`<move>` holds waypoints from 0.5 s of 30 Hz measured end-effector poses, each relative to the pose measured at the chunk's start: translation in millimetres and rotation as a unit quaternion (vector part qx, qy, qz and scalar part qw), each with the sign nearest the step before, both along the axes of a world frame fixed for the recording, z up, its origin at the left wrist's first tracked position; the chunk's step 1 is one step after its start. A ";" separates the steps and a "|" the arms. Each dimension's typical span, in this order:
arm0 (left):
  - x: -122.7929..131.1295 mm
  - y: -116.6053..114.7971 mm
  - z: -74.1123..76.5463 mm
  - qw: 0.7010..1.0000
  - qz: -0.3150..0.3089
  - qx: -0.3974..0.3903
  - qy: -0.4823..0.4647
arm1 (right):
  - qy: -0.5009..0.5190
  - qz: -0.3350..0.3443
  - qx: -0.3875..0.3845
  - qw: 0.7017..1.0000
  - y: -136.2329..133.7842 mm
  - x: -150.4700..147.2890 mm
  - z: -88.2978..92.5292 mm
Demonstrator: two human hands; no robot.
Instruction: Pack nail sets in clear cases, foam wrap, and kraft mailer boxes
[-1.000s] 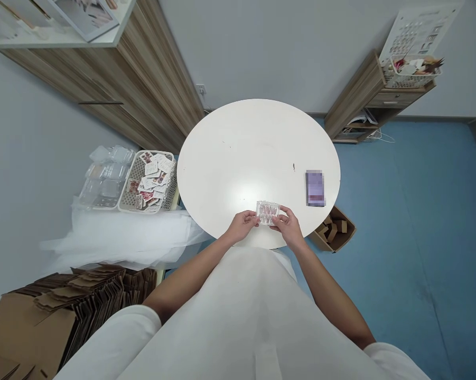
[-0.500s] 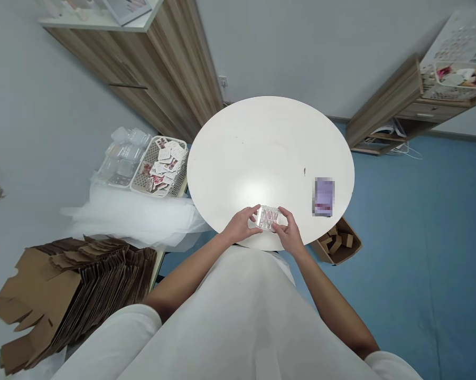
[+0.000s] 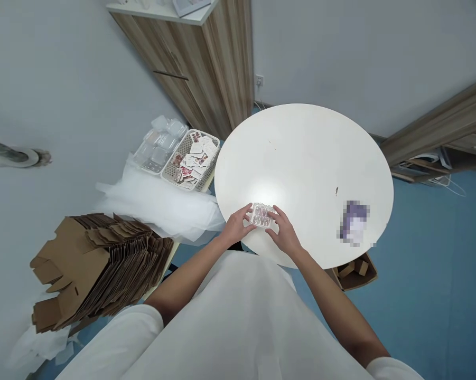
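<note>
Head camera: left hand (image 3: 238, 228) and right hand (image 3: 284, 232) both clamp the clear case (image 3: 262, 214) over the near edge of the table (image 3: 301, 153). Even pressure on both ends would hold it level

The small case (image 3: 262, 215) at the table's near edge looks like clear glossy plastic; the round table (image 3: 309, 153) is smooth white with a soft sheen (glare near the case); stacked boxes (image 3: 103, 261) are matt brown cardboard
</note>
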State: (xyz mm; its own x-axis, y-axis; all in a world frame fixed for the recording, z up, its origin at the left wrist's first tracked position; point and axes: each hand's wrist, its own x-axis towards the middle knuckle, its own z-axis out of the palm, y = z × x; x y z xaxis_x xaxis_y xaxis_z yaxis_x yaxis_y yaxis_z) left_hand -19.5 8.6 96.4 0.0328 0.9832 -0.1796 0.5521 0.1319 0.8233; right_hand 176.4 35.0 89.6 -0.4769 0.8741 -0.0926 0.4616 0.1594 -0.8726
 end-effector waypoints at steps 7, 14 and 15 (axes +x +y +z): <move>-74.2 32.0 -21.4 0.998 0.052 0.013 0.029 | -0.037 -0.022 -0.009 0.999 38.1 -90.5 -22.3; -134.8 66.4 -61.7 0.998 0.054 -0.039 0.019 | -0.090 -0.024 -0.011 0.996 73.3 -163.8 -59.4; -139.2 70.6 -66.4 0.997 0.051 -0.046 0.017 | -0.096 -0.025 -0.012 0.995 76.7 -170.1 -64.7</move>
